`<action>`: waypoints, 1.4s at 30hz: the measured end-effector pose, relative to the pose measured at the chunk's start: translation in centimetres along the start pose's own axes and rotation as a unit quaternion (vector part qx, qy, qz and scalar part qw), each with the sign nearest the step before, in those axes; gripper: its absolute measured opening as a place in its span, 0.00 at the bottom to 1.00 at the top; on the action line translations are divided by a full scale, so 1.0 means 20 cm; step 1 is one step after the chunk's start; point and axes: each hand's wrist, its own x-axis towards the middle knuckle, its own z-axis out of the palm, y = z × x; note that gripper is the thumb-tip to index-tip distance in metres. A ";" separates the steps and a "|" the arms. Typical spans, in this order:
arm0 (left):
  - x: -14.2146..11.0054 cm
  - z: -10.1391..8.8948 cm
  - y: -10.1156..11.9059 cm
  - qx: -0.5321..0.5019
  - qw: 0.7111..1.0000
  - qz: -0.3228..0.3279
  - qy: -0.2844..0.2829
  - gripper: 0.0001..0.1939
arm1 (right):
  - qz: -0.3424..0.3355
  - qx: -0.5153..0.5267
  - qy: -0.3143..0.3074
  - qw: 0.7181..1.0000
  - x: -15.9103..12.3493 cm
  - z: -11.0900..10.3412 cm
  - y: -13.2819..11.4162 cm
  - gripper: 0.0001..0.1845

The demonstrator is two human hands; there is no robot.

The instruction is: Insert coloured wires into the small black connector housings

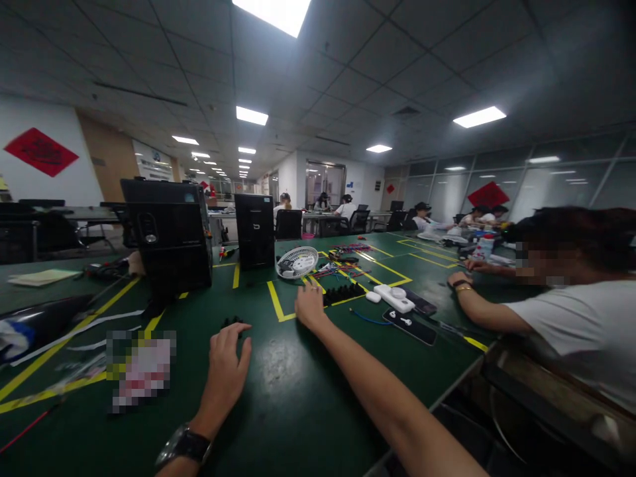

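My left hand [227, 368], with a dark watch [183, 447] on its wrist, is low over the green table. Its fingers reach forward with the thumb apart, beside a few small black pieces [233, 322] partly hidden behind the fingertips. Farther out, my right hand [311, 306] stretches to the left end of a row of small black pieces [344, 293]. Its fingers bend away from me, so their tips and anything in them are hidden. Just beyond it stands a white mesh basket [298, 263] with things in it.
Two black computer cases [171, 232] stand at the left and centre. Coloured wires [342, 269] lie beyond the black row. A white power strip [394, 298], a phone [410, 326] and earbuds [406, 321] lie to the right. A co-worker [561, 311] sits at the right.
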 end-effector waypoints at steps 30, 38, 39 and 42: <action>0.03 0.07 0.18 -0.541 0.690 -0.480 0.016 0.13 | 0.003 0.208 -0.072 0.976 -0.31 -0.08 -0.05 0.21; 0.02 0.04 0.16 -0.620 0.657 -0.429 -0.021 0.18 | 0.242 -0.147 -0.028 0.959 -0.45 -0.42 0.46 0.13; 0.02 0.05 0.16 -0.631 0.652 -0.420 -0.021 0.18 | 0.237 -0.149 -0.040 0.959 -0.44 -0.41 0.48 0.13; 0.03 0.07 0.15 -0.660 0.639 -0.395 -0.003 0.19 | 0.182 -0.140 -0.069 0.971 -0.38 -0.29 0.43 0.11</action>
